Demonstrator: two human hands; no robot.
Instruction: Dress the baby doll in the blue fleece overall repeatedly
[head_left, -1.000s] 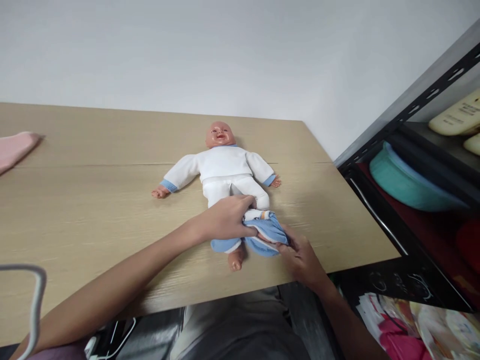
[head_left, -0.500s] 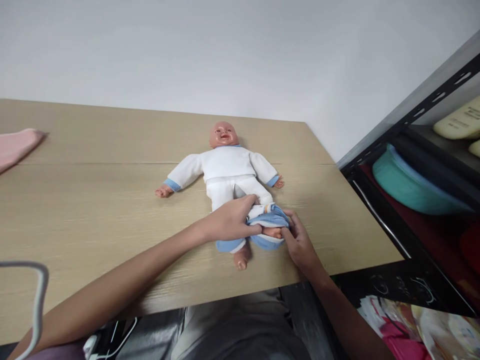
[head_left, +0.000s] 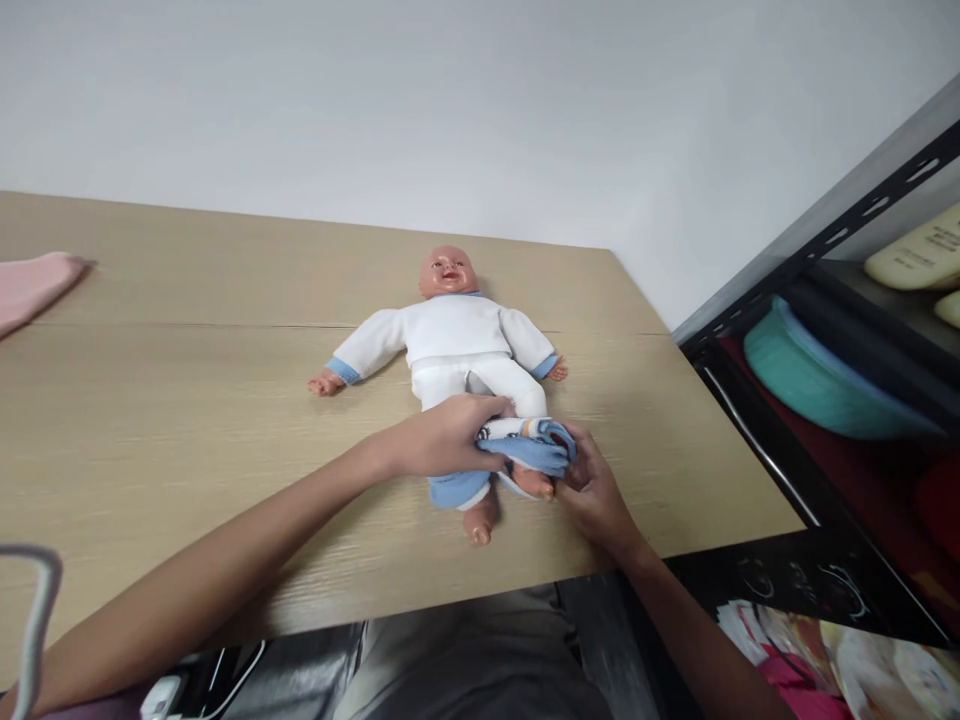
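Note:
A baby doll (head_left: 457,325) in a white suit with blue cuffs lies on its back on the wooden table (head_left: 187,390), head toward the wall. A blue-and-white doll garment (head_left: 536,450) with a small print is bunched round its leg on the right, just above the foot (head_left: 532,482). My left hand (head_left: 454,430) grips the garment's left side, thumb below and fingers above. On the other side, my right hand (head_left: 589,480) pinches its right edge near the foot. The other foot (head_left: 480,520) sticks out beyond a blue cuff (head_left: 457,490).
A pink cloth (head_left: 37,288) lies at the table's far left. To the right stands a black metal rack with a teal basin (head_left: 825,375) and a cream bottle (head_left: 915,250). A white cable (head_left: 41,610) loops at the lower left. Colourful packets (head_left: 855,650) sit below the table's right end.
The bunched garment has shifted slightly left and up the leg, showing more of the doll's foot. Both hands stay on it; my left hand has moved a little left.

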